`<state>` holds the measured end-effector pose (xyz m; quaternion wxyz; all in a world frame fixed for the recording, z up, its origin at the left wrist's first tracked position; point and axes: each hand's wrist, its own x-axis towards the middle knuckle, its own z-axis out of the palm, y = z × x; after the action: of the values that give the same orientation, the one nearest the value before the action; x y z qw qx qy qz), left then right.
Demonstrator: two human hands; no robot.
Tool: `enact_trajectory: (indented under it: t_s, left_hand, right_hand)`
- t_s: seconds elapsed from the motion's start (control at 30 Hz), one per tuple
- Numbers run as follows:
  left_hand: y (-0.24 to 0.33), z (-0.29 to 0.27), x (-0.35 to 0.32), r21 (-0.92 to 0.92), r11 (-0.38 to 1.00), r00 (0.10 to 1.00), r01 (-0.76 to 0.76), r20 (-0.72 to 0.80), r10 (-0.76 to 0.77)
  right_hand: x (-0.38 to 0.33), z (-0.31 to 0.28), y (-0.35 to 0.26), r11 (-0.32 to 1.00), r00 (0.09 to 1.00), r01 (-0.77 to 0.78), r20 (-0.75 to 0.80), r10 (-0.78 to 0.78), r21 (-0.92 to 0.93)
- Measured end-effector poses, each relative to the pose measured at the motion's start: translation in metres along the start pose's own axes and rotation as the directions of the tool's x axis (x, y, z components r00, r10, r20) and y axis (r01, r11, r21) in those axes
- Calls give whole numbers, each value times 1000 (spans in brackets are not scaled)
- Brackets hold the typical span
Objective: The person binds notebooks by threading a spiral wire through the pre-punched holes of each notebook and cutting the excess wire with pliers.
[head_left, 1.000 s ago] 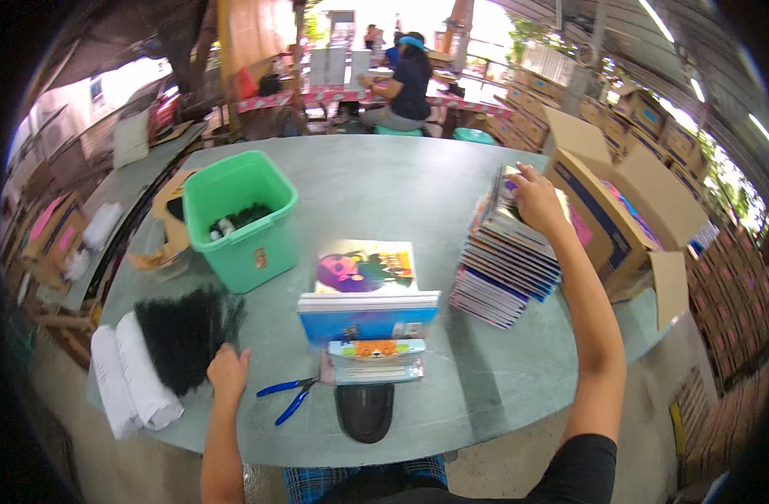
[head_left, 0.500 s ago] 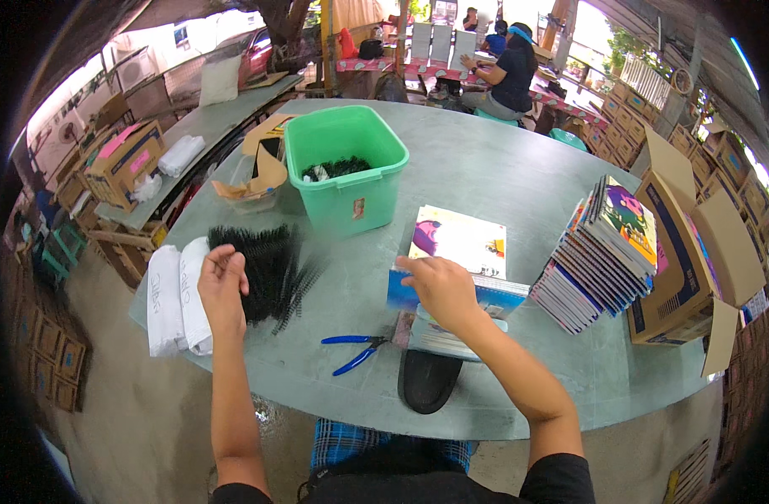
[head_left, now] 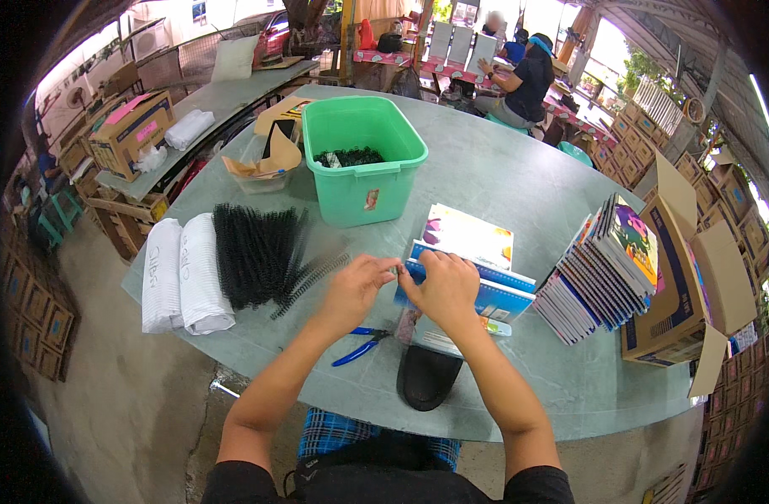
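My left hand [head_left: 359, 284] is closed in a pinch at the punched left edge of a blue book [head_left: 498, 296]. A black plastic spiral coil [head_left: 313, 281] trails leftward from it, blurred, its tip hidden by my fingers. My right hand [head_left: 445, 286] grips the book's upper edge from the near side, thumb toward the left fingertips. The book stands tilted on its long edge over other books. A pile of black coils [head_left: 254, 256] lies left of my hands. Blue-handled cutters [head_left: 355, 353] rest nearer to me, beside a black rounded pad [head_left: 429, 380].
A green bin [head_left: 363, 193] with coils inside stands behind. Two white wrapped rolls [head_left: 201, 273] lie at the left. On the right are a stack of bound books [head_left: 607, 252] and an open carton [head_left: 674, 294]. A person [head_left: 527, 88] sits at a far table.
My left hand has moved right from the coil pile to the book's edge, bringing a coil along. My right hand has the blue book raised and tilted more.
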<state>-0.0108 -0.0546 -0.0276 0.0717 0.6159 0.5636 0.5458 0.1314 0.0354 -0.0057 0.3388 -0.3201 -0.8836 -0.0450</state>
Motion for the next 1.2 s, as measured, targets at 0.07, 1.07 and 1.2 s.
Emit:
enact_trajectory:
  t_s: [0.07,1.07,1.2]
  left_hand:
    - [1,3,0,35,999,1000,2,3,-2]
    - [12,36,-42,355,933,820,47,520,-239]
    - [-4,95,-88,136,988,857,70,500,-130]
  right_hand:
    - [2,-1,-2,1000,999,2,32,-2,-9]
    - [3,-20,2,883,995,-97,41,88,459]
    - [1,-10,4,890,996,12,71,-51,456]
